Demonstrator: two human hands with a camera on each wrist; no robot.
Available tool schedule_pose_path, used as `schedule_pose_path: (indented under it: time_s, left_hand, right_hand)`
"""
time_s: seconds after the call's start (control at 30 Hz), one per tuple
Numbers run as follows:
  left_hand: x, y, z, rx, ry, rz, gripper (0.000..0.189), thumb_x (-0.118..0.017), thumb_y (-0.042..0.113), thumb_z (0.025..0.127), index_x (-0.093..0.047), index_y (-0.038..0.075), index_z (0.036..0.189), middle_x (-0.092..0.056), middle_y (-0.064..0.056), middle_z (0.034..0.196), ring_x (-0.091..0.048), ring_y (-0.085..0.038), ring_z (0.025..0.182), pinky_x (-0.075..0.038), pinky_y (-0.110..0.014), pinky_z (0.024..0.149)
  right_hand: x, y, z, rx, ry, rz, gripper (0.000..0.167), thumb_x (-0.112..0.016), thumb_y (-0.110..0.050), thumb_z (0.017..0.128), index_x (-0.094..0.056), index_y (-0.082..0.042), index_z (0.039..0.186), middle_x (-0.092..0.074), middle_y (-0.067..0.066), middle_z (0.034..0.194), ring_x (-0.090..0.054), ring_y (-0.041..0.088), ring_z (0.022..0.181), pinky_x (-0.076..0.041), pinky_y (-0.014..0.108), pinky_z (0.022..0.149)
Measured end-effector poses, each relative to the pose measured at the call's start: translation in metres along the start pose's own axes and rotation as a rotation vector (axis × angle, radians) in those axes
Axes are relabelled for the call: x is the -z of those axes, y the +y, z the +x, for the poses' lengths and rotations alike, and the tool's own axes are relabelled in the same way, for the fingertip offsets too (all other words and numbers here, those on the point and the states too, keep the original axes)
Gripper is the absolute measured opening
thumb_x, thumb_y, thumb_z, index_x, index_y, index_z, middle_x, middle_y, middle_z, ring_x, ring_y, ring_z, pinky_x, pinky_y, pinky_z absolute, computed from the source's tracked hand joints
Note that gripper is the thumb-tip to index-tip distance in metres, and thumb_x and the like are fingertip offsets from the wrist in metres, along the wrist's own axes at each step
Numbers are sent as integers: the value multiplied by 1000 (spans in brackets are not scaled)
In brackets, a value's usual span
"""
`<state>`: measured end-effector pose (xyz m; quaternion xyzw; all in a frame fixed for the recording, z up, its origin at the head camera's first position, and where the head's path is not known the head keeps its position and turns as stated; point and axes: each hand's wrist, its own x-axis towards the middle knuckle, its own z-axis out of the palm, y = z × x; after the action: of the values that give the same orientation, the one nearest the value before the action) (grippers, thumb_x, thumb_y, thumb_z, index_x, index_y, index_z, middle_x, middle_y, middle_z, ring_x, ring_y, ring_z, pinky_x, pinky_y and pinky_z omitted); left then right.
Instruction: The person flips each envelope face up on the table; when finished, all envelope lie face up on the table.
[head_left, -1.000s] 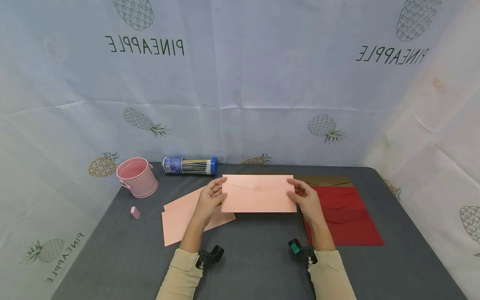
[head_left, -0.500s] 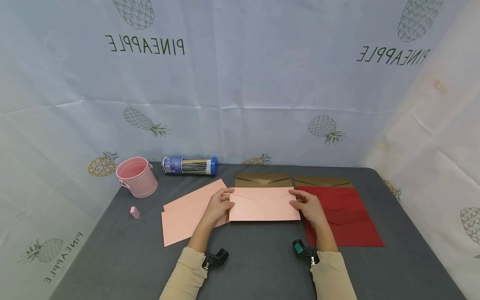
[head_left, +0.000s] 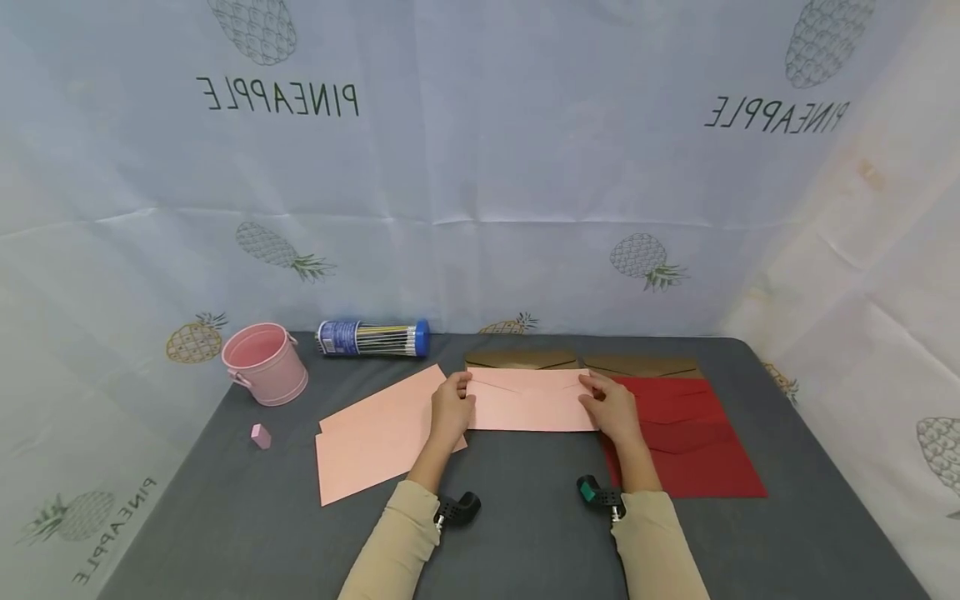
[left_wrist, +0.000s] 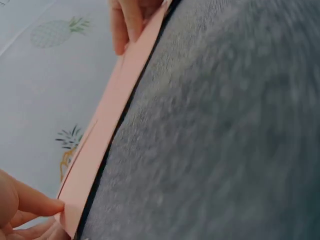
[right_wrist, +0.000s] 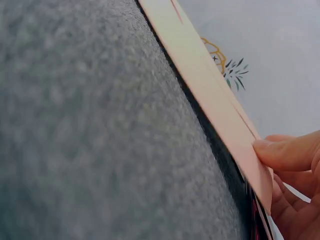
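Note:
A pink envelope (head_left: 532, 408) with a pointed flap is held level between both hands, above the grey table and just in front of the gold envelopes (head_left: 521, 359). My left hand (head_left: 450, 412) pinches its left end, thumb on the face and fingers behind. At the other end, my right hand (head_left: 613, 412) grips it the same way; the right wrist view shows that thumb (right_wrist: 282, 152) on the paper. A dark gap runs under the lower edge of the envelope. More pink envelopes (head_left: 375, 442) lie fanned beside my left hand. Overlapping red envelopes (head_left: 697, 454) lie beside my right hand.
A pink bucket (head_left: 266, 367) stands at the back left, with a small pink block (head_left: 260, 437) in front of it. A clear tube of pencils (head_left: 375, 338) with a blue cap lies by the patterned curtain (head_left: 480, 150). Another gold envelope (head_left: 641, 366) is behind the red ones.
The held pink envelope has come down and slightly right, uncovering the gold envelopes behind it. Both hands have moved with it, keeping their grip. The head view has shifted slightly.

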<state>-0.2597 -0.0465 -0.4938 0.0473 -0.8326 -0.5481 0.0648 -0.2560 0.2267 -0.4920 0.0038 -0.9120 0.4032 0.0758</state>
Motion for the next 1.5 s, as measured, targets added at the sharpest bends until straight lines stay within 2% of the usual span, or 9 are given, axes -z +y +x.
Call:
schedule_pose_path:
  time_s: [0.17, 0.37, 0.5, 0.73, 1.0, 1.17, 1.3, 1.4, 1.5]
  left_hand:
    - [-2, -1, -3, -38, 78, 55, 33, -61, -8, 81, -65, -2, 113, -66, -16, 106, -63, -26, 93, -54, -38, 79]
    - [-1, -4, -5, -76, 137, 104, 29, -64, -9, 79, -67, -3, 107, -67, -15, 99, -62, -26, 89, -53, -39, 82]
    - [0, -7, -7, -88, 144, 119, 29, -63, -11, 78, -67, -4, 106, -66, -15, 96, -63, -28, 90, -53, -38, 83]
    - [1, -9, -5, -121, 144, 83, 28, -61, -11, 79, -67, -5, 105, -66, -17, 96, -63, -29, 88, -54, -39, 82]
    - [3, -7, -5, -99, 139, 55, 27, -61, -10, 80, -66, -6, 107, -66, -19, 98, -62, -30, 90, -53, -42, 84]
    - [5, -8, -5, -87, 139, 31, 30, -60, -8, 81, -65, -5, 110, -66, -19, 102, -62, -31, 94, -52, -41, 86]
    - [14, -5, -6, -97, 134, -7, 33, -60, -6, 82, -61, -6, 115, -64, -22, 111, -61, -35, 104, -50, -44, 92]
    - [25, -5, -8, -83, 107, -11, 37, -62, -3, 84, -58, -5, 121, -62, -21, 119, -58, -36, 113, -48, -47, 96]
    - [39, -9, -11, -61, 83, 9, 39, -62, 1, 85, -56, -3, 124, -60, -20, 123, -56, -36, 117, -46, -47, 98]
  right_hand:
    - [-4, -4, 2, 18, -12, -13, 40, -62, -8, 89, -58, -4, 129, -49, 19, 139, -56, 38, 111, -53, 47, 82]
    - [-9, -6, 4, 34, -19, -31, 40, -61, -5, 89, -57, -2, 129, -48, 21, 139, -52, 41, 119, -49, 51, 91]
    - [-12, -4, 5, 57, -27, -59, 40, -61, -4, 89, -57, -1, 129, -48, 23, 139, -49, 43, 123, -47, 53, 94]
    - [-13, -6, 4, 105, -8, -82, 38, -61, -4, 89, -59, 2, 126, -48, 26, 137, -45, 48, 123, -39, 58, 100]
    - [-15, -6, 4, 129, 14, -142, 36, -63, -5, 88, -61, 4, 123, -52, 24, 134, -47, 45, 116, -42, 54, 96]
    - [-16, -6, 2, 130, 58, -98, 38, -62, -8, 89, -58, 4, 126, -57, 24, 128, -52, 42, 114, -43, 54, 96]
    - [-17, -14, 0, 141, 89, -30, 39, -62, -11, 90, -58, 2, 127, -62, 24, 116, -59, 38, 101, -49, 53, 87]
    - [-19, -24, -3, 161, 73, 56, 39, -63, -9, 89, -58, 3, 126, -62, 24, 116, -60, 37, 100, -51, 51, 87]
    - [-24, -36, -6, 177, 30, 140, 40, -65, -8, 87, -57, 5, 125, -61, 24, 120, -59, 36, 109, -49, 49, 93]
